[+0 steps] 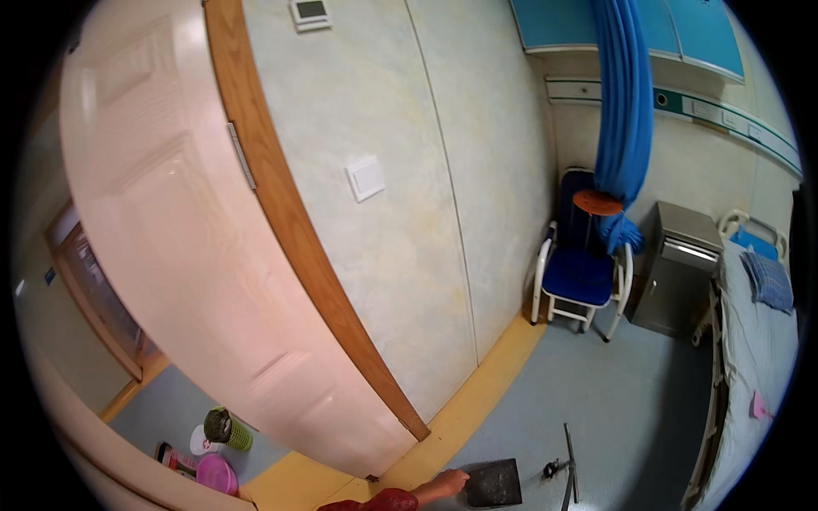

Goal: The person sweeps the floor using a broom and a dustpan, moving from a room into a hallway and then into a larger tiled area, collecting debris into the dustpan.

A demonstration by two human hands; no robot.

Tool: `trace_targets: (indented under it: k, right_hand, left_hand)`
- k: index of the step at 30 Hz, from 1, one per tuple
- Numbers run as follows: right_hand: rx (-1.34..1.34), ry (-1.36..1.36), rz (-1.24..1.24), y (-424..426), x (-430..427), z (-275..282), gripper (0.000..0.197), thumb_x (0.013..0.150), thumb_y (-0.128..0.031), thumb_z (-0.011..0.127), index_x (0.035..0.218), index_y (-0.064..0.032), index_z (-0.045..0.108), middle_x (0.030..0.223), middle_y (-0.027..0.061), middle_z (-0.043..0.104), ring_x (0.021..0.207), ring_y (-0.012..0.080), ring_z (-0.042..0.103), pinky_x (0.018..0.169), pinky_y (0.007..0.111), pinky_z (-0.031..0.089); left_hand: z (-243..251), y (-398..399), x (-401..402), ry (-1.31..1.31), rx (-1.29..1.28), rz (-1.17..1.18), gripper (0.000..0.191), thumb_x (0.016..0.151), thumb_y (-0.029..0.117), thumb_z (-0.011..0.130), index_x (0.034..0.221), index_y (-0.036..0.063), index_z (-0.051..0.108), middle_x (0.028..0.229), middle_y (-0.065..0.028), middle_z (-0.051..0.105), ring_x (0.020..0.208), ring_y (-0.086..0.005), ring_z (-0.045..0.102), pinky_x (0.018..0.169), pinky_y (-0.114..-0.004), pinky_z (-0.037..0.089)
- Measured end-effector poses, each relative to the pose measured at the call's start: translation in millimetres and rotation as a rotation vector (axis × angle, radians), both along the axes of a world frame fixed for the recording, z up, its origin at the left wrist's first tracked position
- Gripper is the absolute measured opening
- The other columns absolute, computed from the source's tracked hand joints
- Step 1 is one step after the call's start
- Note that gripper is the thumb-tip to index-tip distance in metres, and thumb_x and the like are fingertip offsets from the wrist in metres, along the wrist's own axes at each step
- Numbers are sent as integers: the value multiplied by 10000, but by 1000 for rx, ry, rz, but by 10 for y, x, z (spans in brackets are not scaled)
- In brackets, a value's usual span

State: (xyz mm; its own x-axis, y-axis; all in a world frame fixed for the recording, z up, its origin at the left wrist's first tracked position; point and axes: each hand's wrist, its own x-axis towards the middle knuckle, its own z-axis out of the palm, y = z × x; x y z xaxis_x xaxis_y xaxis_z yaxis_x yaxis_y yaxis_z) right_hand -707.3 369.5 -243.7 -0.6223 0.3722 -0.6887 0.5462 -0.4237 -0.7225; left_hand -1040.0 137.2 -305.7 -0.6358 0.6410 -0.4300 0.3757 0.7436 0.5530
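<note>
My left hand, in a dark red sleeve, has its fingers closed at the near edge of a black dustpan. The pan rests low over the grey floor, with pale dust specks on its surface. To its right lies a small dark clump of debris. Touching that clump is the narrow head of a T-shaped floor tool, a broom or squeegee. Its handle runs down out of the picture. My right hand is out of view.
A pale panelled door stands open at left. Beyond it are a pink basin and a green waste basket. A blue chair, a metal bedside cabinet and a bed stand at right. A blue curtain hangs above the chair.
</note>
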Motion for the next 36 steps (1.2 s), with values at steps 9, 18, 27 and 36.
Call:
trace_targets:
  k: [9,18,27,36]
  right_hand:
    - [-107,-48,-52,610,-57,246,158,729,-223,544,682,-84,487,490,19,458,400,120,431,352,252,348]
    - [-94,-51,80,1095,-258,304,162,730,-220,544,668,-83,484,489,21,458,399,122,432,349,256,347]
    - [-101,-74,138,1361,-390,309,167,730,-217,543,655,-82,480,489,23,459,398,124,432,347,259,346]
    - [-105,-89,173,1496,-494,323,173,730,-214,543,641,-81,476,488,25,460,397,126,432,345,263,345]
  left_hand:
    - [138,14,38,236,-70,-182,265,771,185,390,828,-3,567,833,-194,577,782,-360,551,669,-432,442]
    - [319,262,264,111,-242,102,267,751,184,416,715,-31,571,716,-228,571,705,-359,574,642,-427,453]
    - [151,278,308,232,-146,-22,226,720,150,429,668,-26,562,683,-220,568,647,-356,570,585,-434,452]
    - [420,340,408,223,-85,29,196,713,144,430,629,11,546,657,-193,555,632,-359,560,575,-447,444]
